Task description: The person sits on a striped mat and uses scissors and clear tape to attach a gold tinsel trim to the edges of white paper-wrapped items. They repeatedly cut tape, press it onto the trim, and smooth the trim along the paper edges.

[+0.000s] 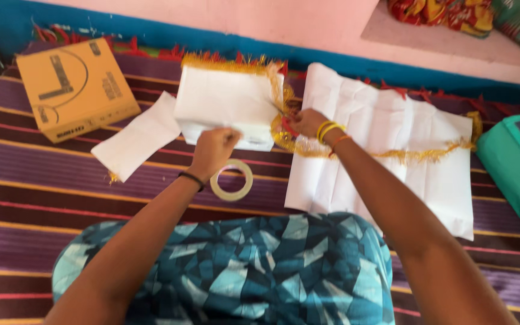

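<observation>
white wrapped box [224, 105] sat upper centre of frame, gold tinsel [281, 135] along its edge. left hand [212, 150] pinched box's lower edge; right hand [308, 122] gripped tinsel at box's right corner. risk: tinsel might have slipped off edge or torn wrap if pulled hard; tape roll [232, 180] lay just below, unused.

cardboard box [76, 87] | far left on striped mat | flat, square, tan, dark print

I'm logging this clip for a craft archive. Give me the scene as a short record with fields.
setting: striped mat
left hand: presses on the near edge of a white paper-wrapped box
right hand: at the gold tinsel by the box's right side
nearby: tape roll, cardboard box, large white sheet, small white sheet
</observation>
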